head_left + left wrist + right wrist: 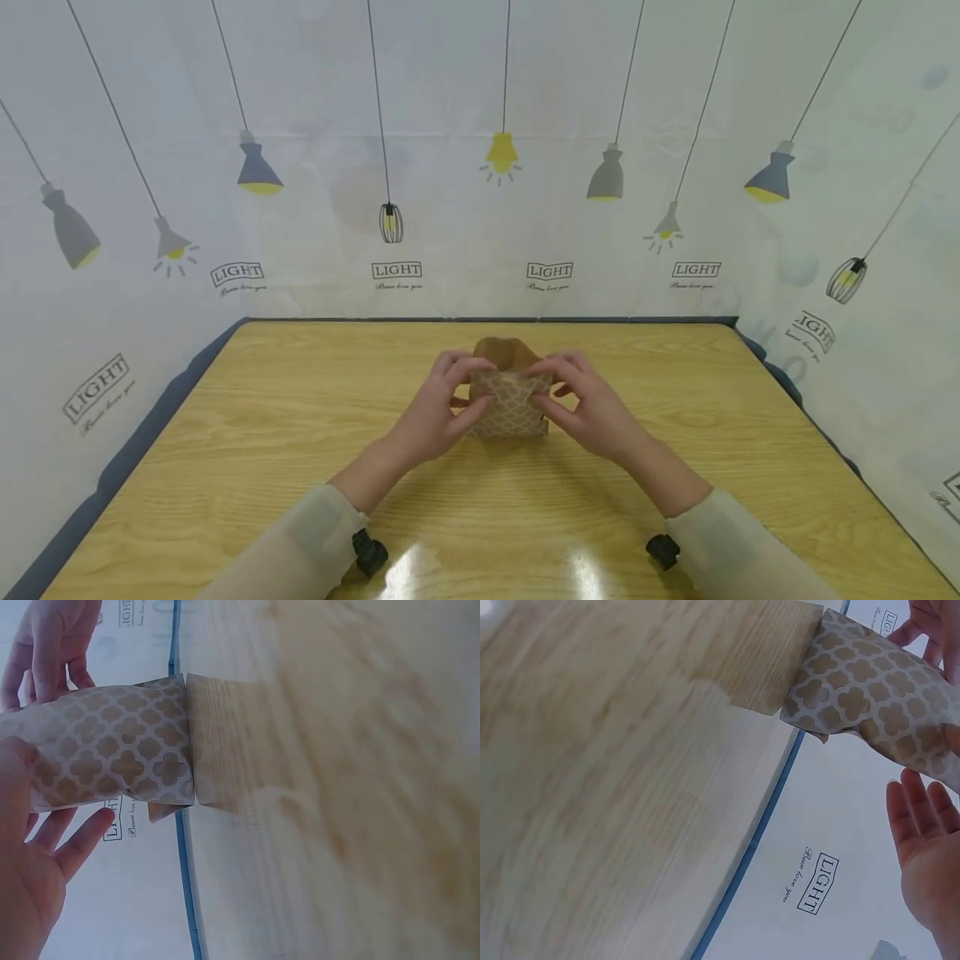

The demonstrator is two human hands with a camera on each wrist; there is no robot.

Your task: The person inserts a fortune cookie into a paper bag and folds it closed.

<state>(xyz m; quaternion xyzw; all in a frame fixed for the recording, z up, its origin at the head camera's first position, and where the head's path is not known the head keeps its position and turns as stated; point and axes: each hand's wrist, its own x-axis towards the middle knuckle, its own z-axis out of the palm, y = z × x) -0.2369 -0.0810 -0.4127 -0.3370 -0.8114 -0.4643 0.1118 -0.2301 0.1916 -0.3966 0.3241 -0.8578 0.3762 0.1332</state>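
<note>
A brown paper bag with a white lattice pattern stands upright on the wooden table, its mouth open at the top and its plain brown inside showing. My left hand pinches the left side of the rim, thumb on the front face. On the right side, my right hand pinches the rim in the same way. In the left wrist view the patterned face of the bag reaches down to the tabletop. The right wrist view shows the bag between both hands; its contents cannot be seen.
The wooden table reaches back to a dark blue edge along a white curtain printed with lamps and the word LIGHT. Small black devices, such as one on the left wrist, are worn at the sleeves.
</note>
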